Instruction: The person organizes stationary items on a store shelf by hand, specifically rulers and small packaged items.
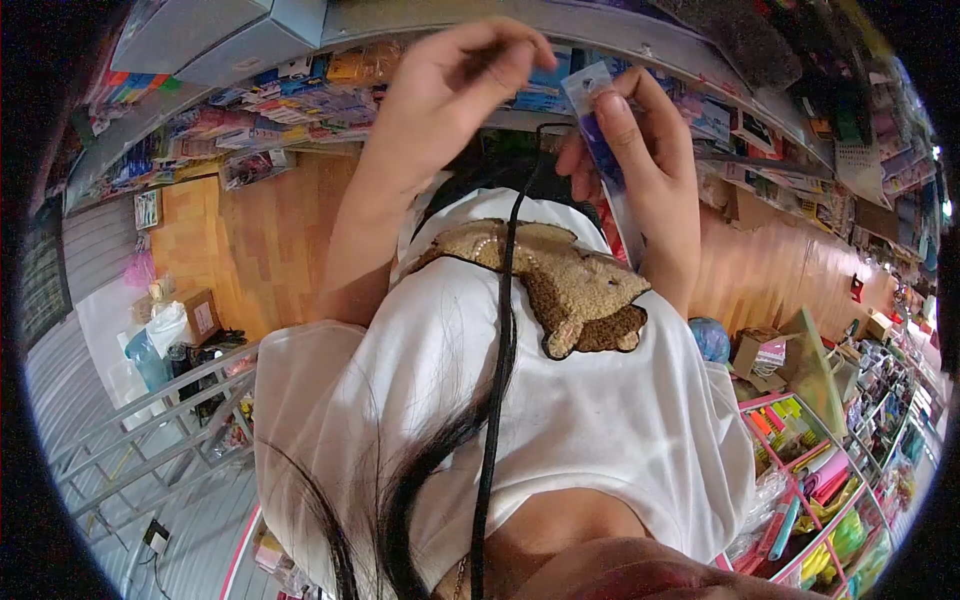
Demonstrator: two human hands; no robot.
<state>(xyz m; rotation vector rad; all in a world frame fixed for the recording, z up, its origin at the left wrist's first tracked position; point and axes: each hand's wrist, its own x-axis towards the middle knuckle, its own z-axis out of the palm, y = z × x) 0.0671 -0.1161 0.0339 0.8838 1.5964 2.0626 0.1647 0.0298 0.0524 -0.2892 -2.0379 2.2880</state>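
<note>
My right hand (645, 150) pinches a long, narrow clear plastic packet (590, 100) between thumb and fingers. Something dark blue shows inside the packet, which slants down past the palm towards the wrist. To the left of the packet's top end, my left hand (470, 75) is raised, its fingers loosely curled and slightly blurred. It does not touch the packet, and nothing shows in it. Both hands are in front of the white shirt (600, 420) with a brown fuzzy animal patch.
Shelves of packaged goods (250, 120) run across the top, with a pale box (250, 40) at upper left. A black cord (508, 260) hangs down the middle. At left are a metal rack (170, 430) and a cardboard box (203, 315); at lower right, a divided display (790, 430) of colourful items.
</note>
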